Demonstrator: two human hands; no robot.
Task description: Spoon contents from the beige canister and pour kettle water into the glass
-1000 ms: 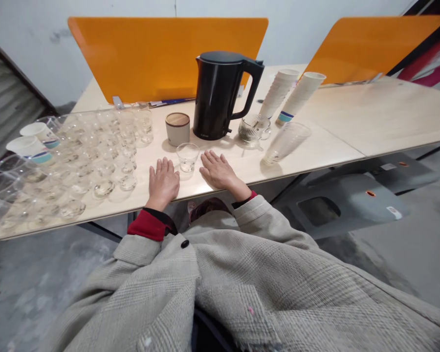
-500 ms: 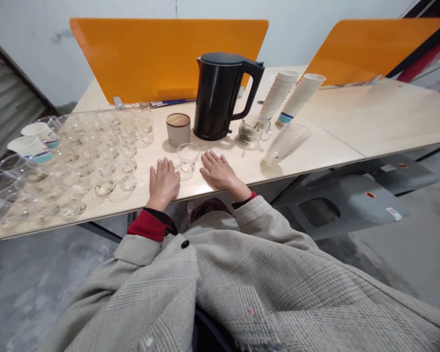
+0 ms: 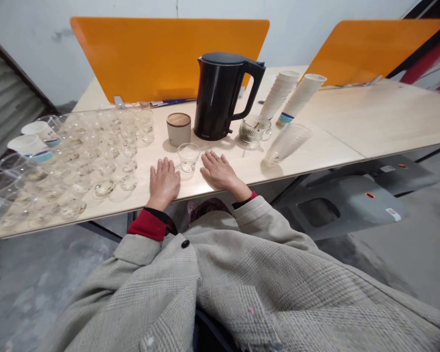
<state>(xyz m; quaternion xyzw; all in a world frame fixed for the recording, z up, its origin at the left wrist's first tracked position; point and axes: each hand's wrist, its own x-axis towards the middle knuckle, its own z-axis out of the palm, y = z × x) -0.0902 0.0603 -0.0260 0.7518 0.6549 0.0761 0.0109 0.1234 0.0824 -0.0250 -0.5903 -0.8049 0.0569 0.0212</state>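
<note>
Both of my hands lie palm down near the front edge of the wooden table [image 3: 220, 168]. My left hand [image 3: 165, 182] is flat with its fingers extended and holds nothing. My right hand [image 3: 220, 171] is likewise flat and empty, its fingers pointing up and left. Between them, apart from both, stands a clear plastic cup [image 3: 188, 159], upright, with small dark bits near its bottom. Just behind that cup are a grey canister [image 3: 179, 132] with a wooden lid and a black electric kettle [image 3: 218, 98]. A ribbed glass cup [image 3: 254, 129] with dark contents sits right of the kettle.
Many clear plastic cups [image 3: 95, 146] crowd the table's left side, with two paper cups [image 3: 31, 145] among them. To the right are leaning paper cup stacks [image 3: 301, 100] and a tilted clear cup stack [image 3: 286, 144]. Orange dividers [image 3: 168, 58] stand behind; grey stools [image 3: 344, 200] are below right.
</note>
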